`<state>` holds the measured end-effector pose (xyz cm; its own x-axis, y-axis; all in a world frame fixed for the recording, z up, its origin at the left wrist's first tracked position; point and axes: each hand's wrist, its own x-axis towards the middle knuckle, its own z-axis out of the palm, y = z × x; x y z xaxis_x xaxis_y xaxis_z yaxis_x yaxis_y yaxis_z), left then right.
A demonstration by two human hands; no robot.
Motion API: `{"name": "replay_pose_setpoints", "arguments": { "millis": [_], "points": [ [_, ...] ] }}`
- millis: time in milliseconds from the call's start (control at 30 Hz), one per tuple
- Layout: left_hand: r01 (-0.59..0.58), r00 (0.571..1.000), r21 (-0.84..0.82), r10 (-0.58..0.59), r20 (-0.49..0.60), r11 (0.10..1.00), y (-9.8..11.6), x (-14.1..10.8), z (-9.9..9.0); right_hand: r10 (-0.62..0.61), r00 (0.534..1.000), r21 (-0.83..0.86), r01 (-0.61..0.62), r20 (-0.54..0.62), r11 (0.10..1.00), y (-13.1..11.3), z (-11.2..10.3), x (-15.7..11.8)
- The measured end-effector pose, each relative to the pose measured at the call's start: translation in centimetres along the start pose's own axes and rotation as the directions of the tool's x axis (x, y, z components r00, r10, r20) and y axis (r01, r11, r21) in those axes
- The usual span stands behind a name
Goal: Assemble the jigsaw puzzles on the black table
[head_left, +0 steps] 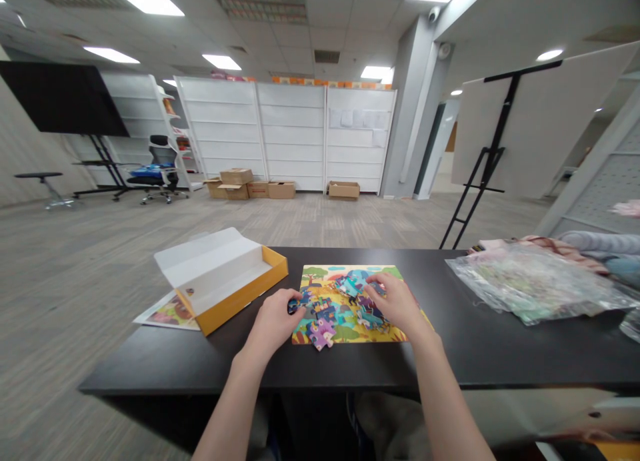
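A colourful puzzle board (345, 334) lies on the black table, with loose jigsaw pieces heaped over its middle. My left hand (277, 318) is at the board's left edge, thumb and fingers closed on a dark blue puzzle piece (296, 305). Over the right part of the board is my right hand (395, 301), its fingers bent down at the pieces; what its fingertips hold, if anything, is too small to make out. Near the board's front edge lies a purple piece (321, 334), partly over the edge.
An open yellow box (245, 300) with a white lid flap stands on the table (480, 354) at the left, over a printed sheet (173, 312). Clear plastic bags (535, 284) and folded cloth lie at the right. Behind are cardboard boxes and white shelves.
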<state>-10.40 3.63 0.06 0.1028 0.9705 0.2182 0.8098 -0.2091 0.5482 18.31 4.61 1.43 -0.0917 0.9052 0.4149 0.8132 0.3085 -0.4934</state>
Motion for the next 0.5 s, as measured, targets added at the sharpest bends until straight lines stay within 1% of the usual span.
{"name": "replay_pose_setpoints", "arguments": {
  "millis": [133, 267, 333, 400, 433, 500],
  "points": [
    [0.013, 1.000, 0.119, -0.013, 0.005, 0.993, 0.2, -0.1, -0.1, 0.017, 0.997, -0.001, -0.017, 0.076, 1.000, 0.4, -0.9, -0.2],
    [0.038, 0.999, 0.305, -0.039, -0.001, 0.952, 1.0, -0.3, -0.1, 0.059, 0.988, 0.001, -0.059, 0.142, 0.998, 0.9, -2.5, -0.7],
    [0.034, 0.999, 0.352, -0.030, -0.017, 0.935, 1.6, -0.4, -0.1, 0.063, 0.979, 0.005, -0.065, 0.192, 0.998, 1.0, -3.0, -1.0],
    [0.004, 1.000, 0.317, 0.007, -0.031, 0.949, 2.2, -0.5, 0.0, 0.083, 0.966, -0.002, -0.085, 0.247, 0.996, 0.9, -3.2, -1.3],
    [-0.034, 0.999, 0.262, 0.042, -0.024, 0.965, 2.4, -0.6, 0.1, 0.096, 0.957, -0.010, -0.097, 0.273, 0.995, 0.7, -3.2, -1.4],
    [-0.161, 0.987, 0.094, 0.159, 0.036, 0.982, 3.0, -0.8, 0.3, 0.124, 0.940, -0.026, -0.122, 0.317, 0.992, 0.3, -3.1, -1.4]
  ]
}}
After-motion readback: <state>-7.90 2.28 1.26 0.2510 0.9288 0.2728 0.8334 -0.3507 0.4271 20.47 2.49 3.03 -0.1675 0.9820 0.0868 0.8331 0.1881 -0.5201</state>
